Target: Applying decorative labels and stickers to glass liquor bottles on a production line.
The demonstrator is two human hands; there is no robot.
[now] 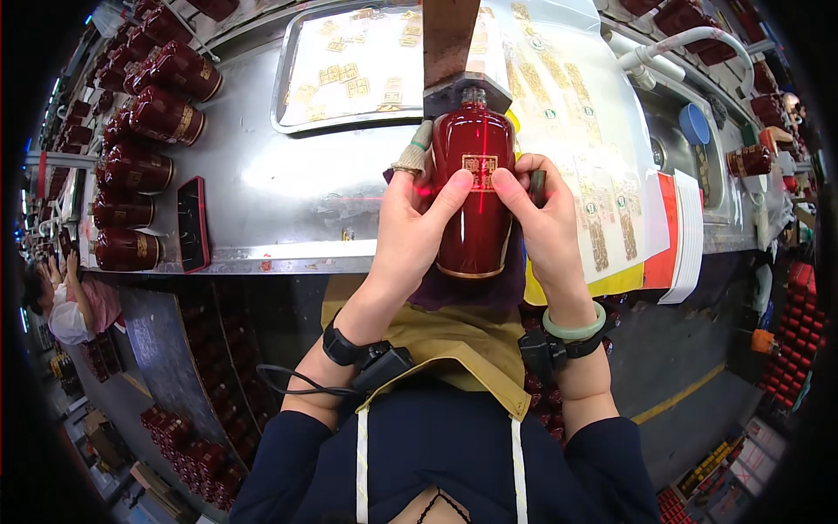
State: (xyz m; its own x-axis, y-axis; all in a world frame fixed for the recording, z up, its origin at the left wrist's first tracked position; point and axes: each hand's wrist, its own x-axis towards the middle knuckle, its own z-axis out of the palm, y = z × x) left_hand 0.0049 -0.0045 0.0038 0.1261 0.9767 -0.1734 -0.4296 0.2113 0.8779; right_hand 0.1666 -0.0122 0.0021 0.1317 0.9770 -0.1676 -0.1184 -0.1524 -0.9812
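A glossy dark-red bottle lies in front of me, its neck toward the far side, against a holder at the base of an upright brown post. My left hand and my right hand clasp it from both sides. Both thumbs press the lower corners of a small square gold decal on its front. Red light lines cross the glass at the decal. One left finger wears a cloth finger cover; a dark green one shows at my right fingers. Purple cloth lies under the bottle.
A metal tray with loose gold decals stands beyond my left hand. Decal sheets cover the bench at right, before a sink with a blue bowl. At left are red bottles and a phone-like device; another person works farther off.
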